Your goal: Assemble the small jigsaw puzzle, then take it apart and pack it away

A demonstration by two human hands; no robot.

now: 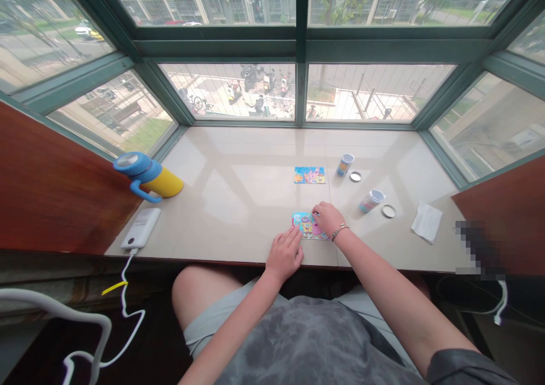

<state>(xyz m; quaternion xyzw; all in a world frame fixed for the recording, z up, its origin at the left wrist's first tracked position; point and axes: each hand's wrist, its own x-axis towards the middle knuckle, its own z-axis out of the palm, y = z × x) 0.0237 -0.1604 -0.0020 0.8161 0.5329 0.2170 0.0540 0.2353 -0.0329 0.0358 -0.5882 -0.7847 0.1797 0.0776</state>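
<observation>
On a polished beige stone sill (238, 203), a small colourful cartoon picture card (307, 226) lies near the front edge. My right hand (327, 218), with a bracelet at the wrist, rests its fingertips on the card's right part and hides part of it. My left hand (284, 254) lies flat against the card's lower left edge. A second cartoon card (309, 175) lies farther back, beyond my reach of touch. Neither hand shows a separate object in it, though my right fingers hide what is under them.
Two small plastic tubs (345, 164) (371, 201) stand to the right, each with a round lid (355, 176) (388, 210) beside it. A white tissue (426, 221) lies farther right. A blue-and-yellow flask (149, 177) and a white power bank (140, 227) with a cable sit left. Windows surround the sill.
</observation>
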